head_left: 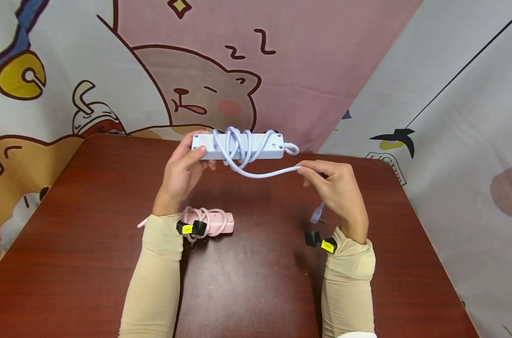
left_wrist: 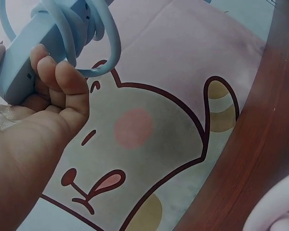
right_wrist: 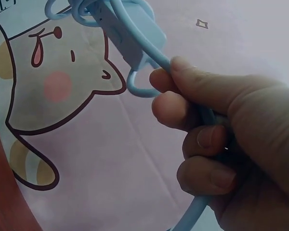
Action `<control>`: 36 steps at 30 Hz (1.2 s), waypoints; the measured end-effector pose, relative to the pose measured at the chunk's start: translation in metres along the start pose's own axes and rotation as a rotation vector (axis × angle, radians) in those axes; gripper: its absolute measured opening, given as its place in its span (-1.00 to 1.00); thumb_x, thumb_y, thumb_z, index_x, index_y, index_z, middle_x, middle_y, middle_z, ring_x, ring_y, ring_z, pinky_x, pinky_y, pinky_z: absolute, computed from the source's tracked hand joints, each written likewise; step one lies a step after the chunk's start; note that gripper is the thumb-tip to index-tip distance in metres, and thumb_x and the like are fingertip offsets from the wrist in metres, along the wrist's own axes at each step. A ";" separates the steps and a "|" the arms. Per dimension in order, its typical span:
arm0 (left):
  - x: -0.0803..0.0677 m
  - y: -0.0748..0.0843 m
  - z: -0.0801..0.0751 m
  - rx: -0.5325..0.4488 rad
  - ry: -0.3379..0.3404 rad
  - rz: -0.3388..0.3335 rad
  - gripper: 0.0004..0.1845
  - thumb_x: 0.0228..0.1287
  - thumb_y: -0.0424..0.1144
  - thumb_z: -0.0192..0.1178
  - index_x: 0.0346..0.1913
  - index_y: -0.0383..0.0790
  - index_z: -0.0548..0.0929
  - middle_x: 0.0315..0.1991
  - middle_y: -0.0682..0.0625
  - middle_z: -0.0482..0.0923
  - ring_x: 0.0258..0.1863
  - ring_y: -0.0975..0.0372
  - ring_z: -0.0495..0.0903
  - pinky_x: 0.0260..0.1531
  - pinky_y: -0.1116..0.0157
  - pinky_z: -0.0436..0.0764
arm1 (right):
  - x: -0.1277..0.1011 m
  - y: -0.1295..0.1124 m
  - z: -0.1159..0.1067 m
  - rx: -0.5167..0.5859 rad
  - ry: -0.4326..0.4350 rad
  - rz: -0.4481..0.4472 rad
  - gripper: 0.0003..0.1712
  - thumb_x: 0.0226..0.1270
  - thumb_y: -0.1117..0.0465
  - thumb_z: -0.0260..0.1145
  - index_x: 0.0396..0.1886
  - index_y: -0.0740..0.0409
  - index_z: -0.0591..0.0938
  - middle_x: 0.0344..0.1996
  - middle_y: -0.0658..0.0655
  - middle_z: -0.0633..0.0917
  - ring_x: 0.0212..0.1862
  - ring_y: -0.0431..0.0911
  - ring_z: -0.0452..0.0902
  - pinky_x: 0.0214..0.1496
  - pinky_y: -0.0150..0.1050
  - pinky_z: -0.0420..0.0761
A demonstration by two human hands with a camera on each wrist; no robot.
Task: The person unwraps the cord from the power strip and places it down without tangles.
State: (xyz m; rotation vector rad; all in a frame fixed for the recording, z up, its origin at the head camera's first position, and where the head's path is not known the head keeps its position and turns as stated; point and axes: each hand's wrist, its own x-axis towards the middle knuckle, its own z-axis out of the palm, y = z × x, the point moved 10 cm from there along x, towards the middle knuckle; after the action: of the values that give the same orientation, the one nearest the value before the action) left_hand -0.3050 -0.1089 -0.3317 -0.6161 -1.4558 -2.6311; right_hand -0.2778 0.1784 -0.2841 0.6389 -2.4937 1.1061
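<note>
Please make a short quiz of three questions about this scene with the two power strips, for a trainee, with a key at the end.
1. True or false: the left hand holds the pale blue plastic power strip above the dark red wooden table.
2. What does the right hand grip?
A. the loose stretch of the pale blue cable
B. a red cup
C. a metal spoon
3. Fill in: the pink power strip with its cord wound round it lies on the table beside the ______ forearm.

Key
1. True.
2. A; the plug end hangs below that hand.
3. Left.
</note>
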 end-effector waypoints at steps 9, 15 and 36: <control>0.000 -0.004 0.000 0.026 0.000 -0.015 -0.67 0.50 -0.46 -0.18 0.21 -0.26 0.43 -0.12 0.03 0.52 -0.35 0.21 0.46 -0.27 0.35 0.53 | 0.000 -0.007 -0.005 0.053 0.045 -0.052 -0.86 0.33 0.32 0.42 -0.16 0.12 0.82 -0.61 0.03 0.68 -0.50 -0.37 0.48 -0.45 -0.48 0.37; 0.000 -0.004 0.001 0.031 -0.005 -0.016 -0.65 0.50 -0.46 -0.19 0.14 -0.10 0.49 -0.13 0.04 0.52 -0.36 0.21 0.46 -0.28 0.34 0.53 | 0.000 -0.012 -0.008 0.091 0.065 -0.096 -0.86 0.32 0.37 0.42 -0.18 0.16 0.81 -0.62 0.04 0.66 -0.50 -0.36 0.47 -0.41 -0.49 0.40; 0.000 -0.007 0.003 0.038 -0.016 -0.030 -0.67 0.51 -0.45 -0.17 0.16 -0.09 0.47 -0.16 0.05 0.53 -0.36 0.21 0.47 -0.28 0.33 0.54 | 0.000 -0.016 -0.016 0.168 0.137 -0.123 -0.83 0.29 0.43 0.40 -0.17 0.21 0.80 -0.65 0.08 0.60 -0.51 -0.25 0.46 -0.43 -0.45 0.37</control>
State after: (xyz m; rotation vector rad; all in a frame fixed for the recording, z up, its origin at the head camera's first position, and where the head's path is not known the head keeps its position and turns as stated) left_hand -0.3059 -0.1022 -0.3358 -0.6186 -1.5276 -2.6200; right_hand -0.2677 0.1809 -0.2637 0.7268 -2.2323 1.2766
